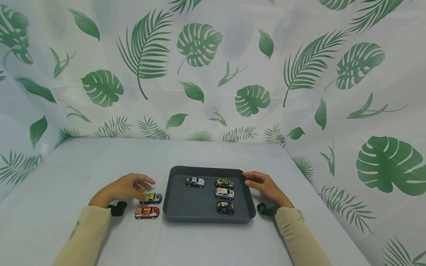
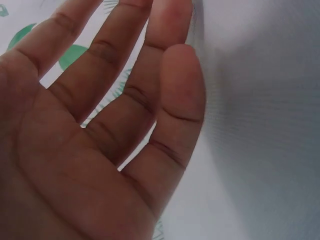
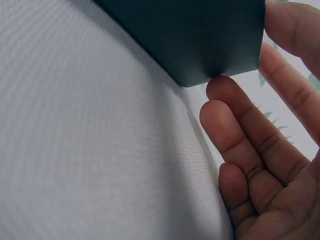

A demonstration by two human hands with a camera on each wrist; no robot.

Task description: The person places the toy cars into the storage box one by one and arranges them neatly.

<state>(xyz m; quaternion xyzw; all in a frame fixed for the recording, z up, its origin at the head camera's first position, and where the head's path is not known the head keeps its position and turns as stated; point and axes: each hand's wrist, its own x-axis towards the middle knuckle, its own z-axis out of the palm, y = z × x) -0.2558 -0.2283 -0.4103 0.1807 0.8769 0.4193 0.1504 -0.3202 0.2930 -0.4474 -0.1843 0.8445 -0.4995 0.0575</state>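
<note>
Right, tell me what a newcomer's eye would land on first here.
The dark grey tray at the table's middle, with four toy cars inside. Left of it, the yellow-green car and the red car, under the left hand. The right hand touches the tray's far right corner.

Red car (image 1: 147, 212): sits on the cloth low on my left, side-on to me, with white and orange markings.
White and green car (image 1: 195, 181): farthest from me of the four grouped ahead, alone on their left.
Camouflage car (image 1: 224, 183): level with it, to its right.
White car (image 1: 224, 193): just below the camouflage one, pinkish pattern on top.
Blue car (image 1: 225, 207): nearest me in that column, with yellow marks.
Cloth (image 1: 83, 166): plain pale grey, covers my whole table.
Backdrop (image 1: 233, 55): white sheet printed with green leaves, hangs behind and on both sides.
</note>
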